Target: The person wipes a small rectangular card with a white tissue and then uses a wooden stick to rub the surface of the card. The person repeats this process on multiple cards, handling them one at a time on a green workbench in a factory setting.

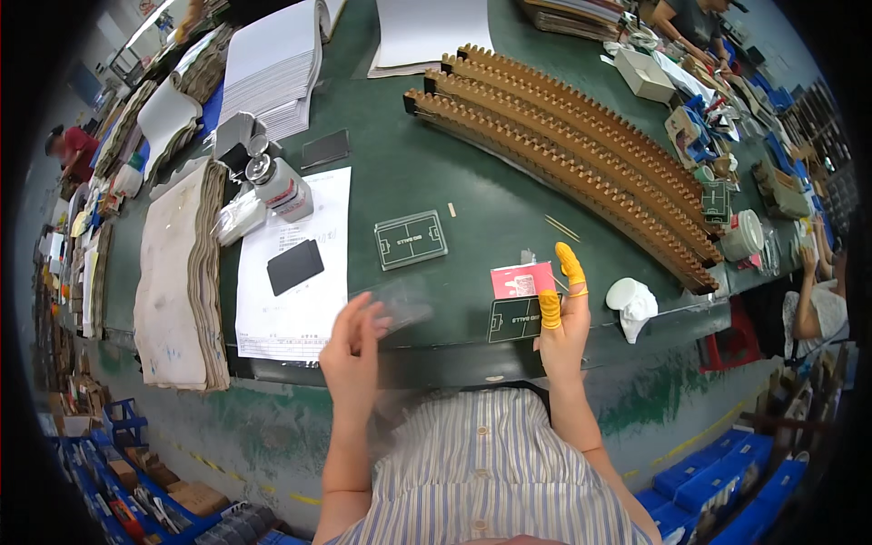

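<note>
My left hand [352,345] is raised over the front part of the table, its fingers pinched on a clear plastic sheet [406,304] smeared by motion. Yellow finger cots cover the thumb and forefinger of my right hand [565,331]. That thumb lies over the right edge of a dark green card [513,320] with white pitch lines; the forefinger points up, away from it. A thin wooden stick [558,283] shows between thumb and forefinger. Against the card's upper edge is a pink card [522,281]. Farther off lies a similar green stack [411,240].
Curved wooden slotted racks [563,136] span the far right. A glass bottle [282,189] and black cards [295,267] rest on a printed sheet [263,318], beside stacked boards [182,272]. Two thin sticks [563,227] and a white-wrapped lump [633,307] lie rightward. Other people sit nearby.
</note>
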